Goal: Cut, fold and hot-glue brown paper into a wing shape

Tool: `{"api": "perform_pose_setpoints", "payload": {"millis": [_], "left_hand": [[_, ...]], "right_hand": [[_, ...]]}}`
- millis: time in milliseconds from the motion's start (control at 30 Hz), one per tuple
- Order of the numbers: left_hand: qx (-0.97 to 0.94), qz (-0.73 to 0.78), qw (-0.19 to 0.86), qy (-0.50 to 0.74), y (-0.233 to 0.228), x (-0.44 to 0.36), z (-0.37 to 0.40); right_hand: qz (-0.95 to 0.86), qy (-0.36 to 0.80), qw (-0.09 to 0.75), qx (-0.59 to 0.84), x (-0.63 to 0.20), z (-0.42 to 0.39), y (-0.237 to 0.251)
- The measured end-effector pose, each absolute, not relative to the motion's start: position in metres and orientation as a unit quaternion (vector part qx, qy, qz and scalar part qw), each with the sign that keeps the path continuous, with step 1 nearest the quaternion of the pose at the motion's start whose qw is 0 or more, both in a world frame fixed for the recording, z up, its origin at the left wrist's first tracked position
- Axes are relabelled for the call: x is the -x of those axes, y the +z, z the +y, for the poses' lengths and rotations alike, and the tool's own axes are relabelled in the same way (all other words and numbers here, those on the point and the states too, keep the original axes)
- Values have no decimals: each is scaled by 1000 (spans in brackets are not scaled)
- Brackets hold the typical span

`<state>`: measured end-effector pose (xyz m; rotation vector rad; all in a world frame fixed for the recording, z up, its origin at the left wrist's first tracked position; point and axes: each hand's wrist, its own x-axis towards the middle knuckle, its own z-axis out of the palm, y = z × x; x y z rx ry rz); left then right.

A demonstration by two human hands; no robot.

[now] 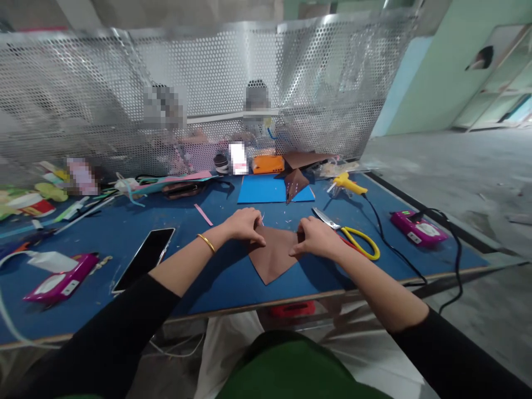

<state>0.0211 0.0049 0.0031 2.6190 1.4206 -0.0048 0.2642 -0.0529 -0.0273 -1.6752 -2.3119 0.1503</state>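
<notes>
A brown sheet of folded paper (pixel 272 257) lies on the blue tabletop in front of me, one corner pointing toward me. My left hand (pixel 244 225) grips its upper left edge, thumb on top and fingers curled at the far side. Across from it, my right hand (pixel 316 237) pinches the upper right edge in the same way. Yellow-handled scissors (pixel 361 238) lie beside my right hand, their blades partly open. Beyond the hands, a folded brown paper piece (pixel 296 184) rests on a blue sheet (pixel 261 189).
A yellow glue gun (pixel 347 184) and a purple power strip (pixel 418 228) with a black cable lie right. On the left are a phone (pixel 144 259), another purple power strip (pixel 66 277) and craft scraps. An orange object (pixel 268 164) stands before the perforated metal screen (pixel 216 66).
</notes>
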Motion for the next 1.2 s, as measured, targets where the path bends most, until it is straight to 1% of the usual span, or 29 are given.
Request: {"api": "perform_pose_setpoints", "payload": {"millis": [100,167,233,300,367,400,467,500,533,567,633,733,833,900,1000,1067,1133,1200], "left_hand": [[-883,459,98,-3,15,-20,6],[-892,442,93,15,31,-17,3],[-900,429,67,46,53,-13,-4],[-896,431,14,101,74,-9,-16],[-887,434,-32,153,85,-5,-34],[-880,434,-62,182,85,-3,-45],[-857,417,-179,245,70,0,-67],[-851,410,-210,251,56,2,-78],[-855,400,-221,244,41,3,-89],[-869,385,-213,227,24,5,-99],[-884,377,-186,206,-6,6,-117],[-897,382,-131,178,-31,3,-137],[-900,405,-90,131,-37,-6,-147],[-897,417,-86,119,-39,-13,-151],[-889,423,-94,146,-43,-20,-156],[-886,415,-103,178,-46,-21,-158],[-886,405,-109,197,-48,-20,-161],[-887,401,-108,203,-49,-18,-163]], "right_hand": [[-810,61,128,570,-265,-44,-21],[-821,57,140,551,-267,-43,-6],[-833,36,168,526,-270,-44,17],[-829,-9,214,517,-272,-51,43],[-826,-67,254,499,-272,-63,61],[-824,-146,288,465,-270,-71,64],[-817,-255,319,408,-267,-89,55],[-832,-280,303,371,-265,-98,44],[-857,-282,264,340,-264,-106,30],[-877,-275,240,311,-262,-113,13],[-912,-218,204,283,-261,-126,-17],[-914,-167,188,318,-261,-137,-43],[-910,-91,166,369,-259,-140,-40],[-909,-32,167,380,-255,-140,-31],[-916,60,172,357,-246,-139,-20],[-925,107,153,331,-239,-138,-17],[-929,126,129,323,-234,-138,-17],[-930,109,118,331,-230,-137,-19]]}}
